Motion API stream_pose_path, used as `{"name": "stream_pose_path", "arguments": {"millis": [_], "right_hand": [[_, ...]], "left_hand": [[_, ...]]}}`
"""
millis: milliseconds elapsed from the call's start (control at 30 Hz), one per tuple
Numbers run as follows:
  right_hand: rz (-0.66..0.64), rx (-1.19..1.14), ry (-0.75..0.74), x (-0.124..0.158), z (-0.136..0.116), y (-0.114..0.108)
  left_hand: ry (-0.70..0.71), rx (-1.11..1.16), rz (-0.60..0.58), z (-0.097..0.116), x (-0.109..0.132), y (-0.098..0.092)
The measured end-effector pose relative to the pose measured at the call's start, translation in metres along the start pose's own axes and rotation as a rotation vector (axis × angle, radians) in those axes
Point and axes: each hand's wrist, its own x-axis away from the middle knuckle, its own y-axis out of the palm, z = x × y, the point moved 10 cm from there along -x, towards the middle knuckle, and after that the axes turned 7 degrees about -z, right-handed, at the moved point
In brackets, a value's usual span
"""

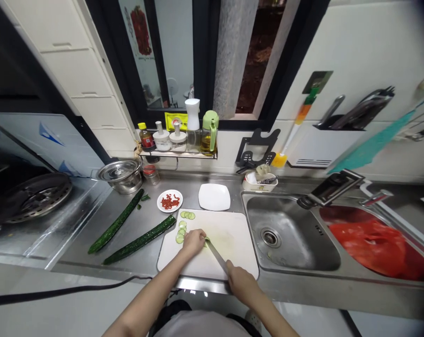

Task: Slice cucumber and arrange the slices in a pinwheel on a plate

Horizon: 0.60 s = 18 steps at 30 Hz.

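My right hand (240, 280) is closed round the handle of a knife (217, 256), whose blade points up and left over the white cutting board (233, 224). At the blade's tip, my left hand (194, 241) has its fingers bent over small pale green cucumber slices (207, 240), mostly hidden by the fingers. More cucumber slices (181, 231) lie left of that hand, and a short row (187, 215) sits at the board's upper left. One whole cucumber (139, 241) reaches the board's left edge; a second cucumber (116, 222) lies farther left.
Behind the board stand a plate of chopped red pieces (159, 204) and a white square plate (214, 196). A steel sink (292, 252) adjoins on the right, with a red plastic bag (373, 243) beyond. A lidded pot (120, 175) stands back left, beside a seasoning shelf (178, 154).
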Motion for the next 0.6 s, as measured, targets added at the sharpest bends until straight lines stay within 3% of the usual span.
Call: {"name": "stream_pose_path", "arguments": {"millis": [300, 600], "right_hand": [[0.059, -0.033, -0.108, 0.001, 0.017, -0.012], [0.063, -0.088, -0.082, -0.006, 0.020, -0.017]], "left_hand": [[-0.052, 0.176, 0.078, -0.021, 0.016, -0.004], [-0.117, 0.279, 0.216, -0.056, 0.045, -0.010]]}}
